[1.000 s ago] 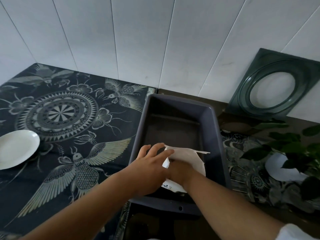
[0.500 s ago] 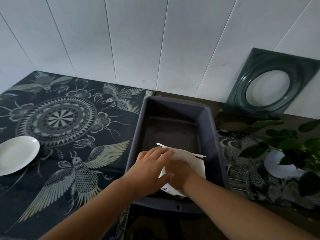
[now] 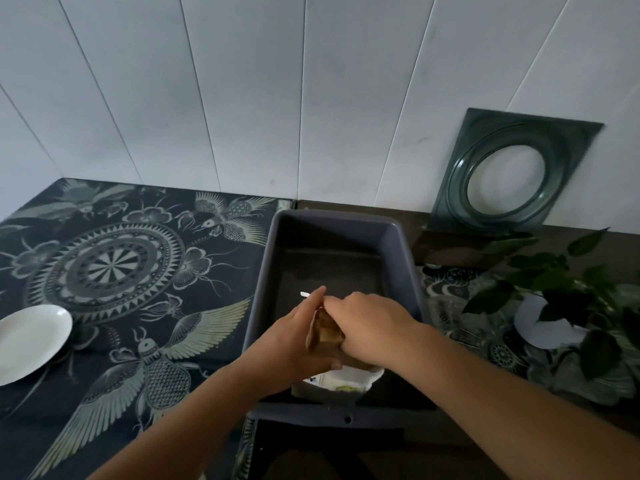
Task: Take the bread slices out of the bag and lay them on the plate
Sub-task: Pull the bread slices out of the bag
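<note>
A white bread bag (image 3: 341, 382) stands in the near end of a grey plastic tub (image 3: 405, 258). My left hand (image 3: 294, 341) grips the bag's left side and top edge. My right hand (image 3: 369, 327) is closed on brown bread slices (image 3: 323, 332) that stick up out of the bag's mouth between both hands. The white plate (image 3: 29, 339) lies bare at the far left on the patterned cloth, well apart from both hands.
A dark cloth with a mandala and bird pattern (image 3: 114, 268) covers the table left of the tub. A green square frame with a round hole (image 3: 509, 174) leans on the white wall. A leafy plant (image 3: 568, 292) stands at the right.
The bag, flat under both hands before, has been opened and raised. Brown bread now shows between my hands, with my right hand closed on it.
</note>
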`<action>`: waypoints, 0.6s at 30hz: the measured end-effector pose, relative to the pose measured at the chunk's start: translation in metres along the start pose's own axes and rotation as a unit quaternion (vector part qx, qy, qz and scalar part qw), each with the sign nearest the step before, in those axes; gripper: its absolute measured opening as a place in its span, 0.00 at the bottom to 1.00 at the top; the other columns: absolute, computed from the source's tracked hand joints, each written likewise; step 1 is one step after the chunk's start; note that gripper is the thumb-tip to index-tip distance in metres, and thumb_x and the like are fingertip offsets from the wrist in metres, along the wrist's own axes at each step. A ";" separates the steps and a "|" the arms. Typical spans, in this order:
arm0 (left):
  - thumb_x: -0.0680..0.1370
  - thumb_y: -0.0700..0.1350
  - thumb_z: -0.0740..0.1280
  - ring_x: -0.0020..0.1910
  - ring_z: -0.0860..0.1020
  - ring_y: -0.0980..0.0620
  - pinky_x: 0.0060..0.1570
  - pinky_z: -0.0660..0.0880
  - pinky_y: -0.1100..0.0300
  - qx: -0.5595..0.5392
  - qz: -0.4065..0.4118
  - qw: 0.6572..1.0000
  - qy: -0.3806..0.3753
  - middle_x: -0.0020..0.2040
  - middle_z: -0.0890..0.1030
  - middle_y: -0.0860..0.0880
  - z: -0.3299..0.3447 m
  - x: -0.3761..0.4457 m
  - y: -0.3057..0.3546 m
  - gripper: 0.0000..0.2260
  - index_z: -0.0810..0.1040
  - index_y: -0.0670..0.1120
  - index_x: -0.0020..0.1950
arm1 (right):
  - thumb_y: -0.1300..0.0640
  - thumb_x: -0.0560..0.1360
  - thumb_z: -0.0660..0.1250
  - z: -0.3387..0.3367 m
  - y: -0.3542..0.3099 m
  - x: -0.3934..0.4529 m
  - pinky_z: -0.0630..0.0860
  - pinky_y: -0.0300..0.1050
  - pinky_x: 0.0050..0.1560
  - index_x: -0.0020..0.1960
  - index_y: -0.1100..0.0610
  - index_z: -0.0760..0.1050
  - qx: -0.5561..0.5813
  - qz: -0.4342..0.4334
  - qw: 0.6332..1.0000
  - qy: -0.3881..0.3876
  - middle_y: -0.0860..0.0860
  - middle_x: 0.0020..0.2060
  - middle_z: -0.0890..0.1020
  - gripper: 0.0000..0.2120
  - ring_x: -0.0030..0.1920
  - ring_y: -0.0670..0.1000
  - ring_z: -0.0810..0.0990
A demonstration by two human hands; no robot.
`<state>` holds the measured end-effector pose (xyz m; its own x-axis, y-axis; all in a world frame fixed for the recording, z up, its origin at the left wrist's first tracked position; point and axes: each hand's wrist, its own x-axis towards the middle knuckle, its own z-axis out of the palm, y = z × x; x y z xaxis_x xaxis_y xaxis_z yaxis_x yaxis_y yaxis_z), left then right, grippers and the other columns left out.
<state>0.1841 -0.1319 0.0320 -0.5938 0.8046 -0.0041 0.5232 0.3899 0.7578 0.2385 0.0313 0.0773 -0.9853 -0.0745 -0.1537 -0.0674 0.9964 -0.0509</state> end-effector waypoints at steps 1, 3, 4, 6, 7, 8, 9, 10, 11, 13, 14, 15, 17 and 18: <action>0.67 0.56 0.78 0.68 0.66 0.61 0.64 0.63 0.71 -0.012 0.000 1.000 0.019 0.74 0.67 0.53 -0.002 0.000 0.001 0.50 0.48 0.57 0.78 | 0.51 0.71 0.70 -0.011 0.002 -0.002 0.65 0.44 0.28 0.55 0.46 0.66 -0.010 -0.005 1.000 0.015 0.45 0.34 0.68 0.17 0.32 0.48 0.71; 0.65 0.58 0.78 0.74 0.60 0.55 0.71 0.62 0.57 -0.015 0.008 0.999 0.052 0.76 0.64 0.53 -0.005 0.003 0.004 0.49 0.52 0.55 0.78 | 0.49 0.71 0.69 -0.035 0.005 -0.006 0.63 0.43 0.27 0.47 0.43 0.61 -0.028 -0.016 0.999 0.035 0.43 0.33 0.68 0.16 0.30 0.45 0.69; 0.64 0.60 0.77 0.76 0.57 0.52 0.73 0.60 0.49 0.006 0.014 0.998 0.067 0.76 0.63 0.52 -0.007 0.006 0.007 0.49 0.54 0.53 0.78 | 0.49 0.71 0.69 -0.047 0.007 -0.007 0.64 0.43 0.27 0.46 0.43 0.60 -0.035 -0.021 0.998 0.043 0.43 0.33 0.68 0.16 0.30 0.45 0.70; 0.63 0.65 0.74 0.74 0.59 0.49 0.72 0.60 0.43 0.068 0.028 0.992 0.099 0.74 0.66 0.52 -0.011 0.012 0.014 0.46 0.61 0.51 0.76 | 0.49 0.70 0.70 -0.066 0.011 -0.009 0.65 0.43 0.26 0.45 0.44 0.62 -0.046 -0.027 0.997 0.052 0.43 0.33 0.70 0.16 0.31 0.45 0.71; 0.62 0.68 0.72 0.73 0.61 0.48 0.71 0.61 0.43 0.088 0.030 0.990 0.108 0.73 0.67 0.52 -0.013 0.015 0.017 0.45 0.64 0.51 0.74 | 0.48 0.69 0.70 -0.074 0.012 -0.010 0.64 0.42 0.26 0.45 0.44 0.62 -0.052 -0.029 0.997 0.052 0.43 0.33 0.70 0.16 0.31 0.45 0.70; 0.62 0.68 0.71 0.72 0.62 0.49 0.70 0.62 0.44 0.093 0.028 0.989 0.111 0.72 0.68 0.52 -0.016 0.016 0.021 0.43 0.67 0.51 0.73 | 0.47 0.68 0.71 -0.082 0.013 -0.011 0.64 0.43 0.26 0.45 0.44 0.63 -0.058 -0.030 0.997 0.050 0.44 0.33 0.70 0.16 0.31 0.45 0.70; 0.62 0.67 0.72 0.72 0.62 0.49 0.70 0.62 0.45 0.085 0.027 0.990 0.107 0.72 0.68 0.53 -0.018 0.018 0.023 0.42 0.68 0.52 0.72 | 0.47 0.68 0.72 -0.088 0.014 -0.013 0.65 0.43 0.26 0.45 0.45 0.63 -0.065 -0.031 0.996 0.045 0.44 0.33 0.70 0.17 0.31 0.45 0.70; 0.63 0.65 0.74 0.72 0.62 0.50 0.70 0.61 0.46 0.070 0.029 0.992 0.099 0.72 0.68 0.53 -0.021 0.019 0.025 0.40 0.68 0.52 0.72 | 0.47 0.68 0.73 -0.094 0.013 -0.014 0.66 0.43 0.27 0.46 0.45 0.64 -0.070 -0.031 0.996 0.039 0.44 0.33 0.70 0.18 0.32 0.45 0.71; 0.64 0.61 0.76 0.71 0.62 0.53 0.70 0.62 0.48 0.048 0.036 0.994 0.087 0.71 0.68 0.55 -0.023 0.019 0.027 0.39 0.68 0.53 0.71 | 0.46 0.67 0.73 -0.098 0.013 -0.016 0.68 0.44 0.28 0.46 0.46 0.64 -0.073 -0.032 0.996 0.033 0.44 0.34 0.70 0.18 0.33 0.46 0.72; 0.65 0.55 0.78 0.66 0.68 0.59 0.66 0.69 0.52 -0.028 0.052 0.996 0.064 0.67 0.72 0.58 -0.029 0.020 0.035 0.35 0.69 0.54 0.69 | 0.46 0.66 0.74 -0.106 0.012 -0.019 0.71 0.46 0.31 0.47 0.46 0.65 -0.069 -0.033 0.997 0.023 0.44 0.34 0.70 0.19 0.35 0.49 0.73; 0.66 0.52 0.79 0.62 0.73 0.60 0.62 0.72 0.54 -0.075 0.053 0.994 0.057 0.63 0.76 0.57 -0.031 0.019 0.041 0.32 0.71 0.54 0.67 | 0.45 0.66 0.74 -0.110 0.012 -0.021 0.72 0.47 0.32 0.47 0.46 0.65 -0.063 -0.033 0.997 0.018 0.43 0.35 0.70 0.19 0.36 0.49 0.73; 0.66 0.50 0.79 0.59 0.76 0.58 0.57 0.75 0.56 -0.119 0.050 0.990 0.057 0.60 0.79 0.55 -0.033 0.019 0.047 0.29 0.72 0.53 0.64 | 0.44 0.66 0.74 -0.114 0.011 -0.022 0.72 0.47 0.33 0.48 0.46 0.66 -0.053 -0.035 0.998 0.013 0.43 0.35 0.70 0.19 0.36 0.48 0.73; 0.66 0.48 0.78 0.55 0.79 0.54 0.53 0.78 0.57 -0.181 0.046 0.980 0.071 0.55 0.81 0.51 -0.035 0.019 0.057 0.26 0.74 0.52 0.61 | 0.43 0.66 0.74 -0.122 0.011 -0.026 0.72 0.47 0.34 0.51 0.47 0.68 -0.031 -0.045 0.999 0.005 0.43 0.36 0.70 0.20 0.36 0.45 0.72; 0.66 0.49 0.78 0.53 0.80 0.53 0.51 0.78 0.58 -0.201 0.045 0.975 0.079 0.53 0.82 0.50 -0.035 0.019 0.062 0.25 0.75 0.51 0.60 | 0.43 0.66 0.73 -0.125 0.011 -0.028 0.71 0.46 0.33 0.51 0.47 0.68 -0.021 -0.047 0.999 0.004 0.42 0.36 0.71 0.20 0.36 0.45 0.72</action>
<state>0.1831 -0.1082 0.1017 -0.6597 0.7361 0.1516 0.3148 0.0875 0.9451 0.2458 0.0491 0.2046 -0.9755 -0.1675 -0.1424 -0.1658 0.9859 -0.0241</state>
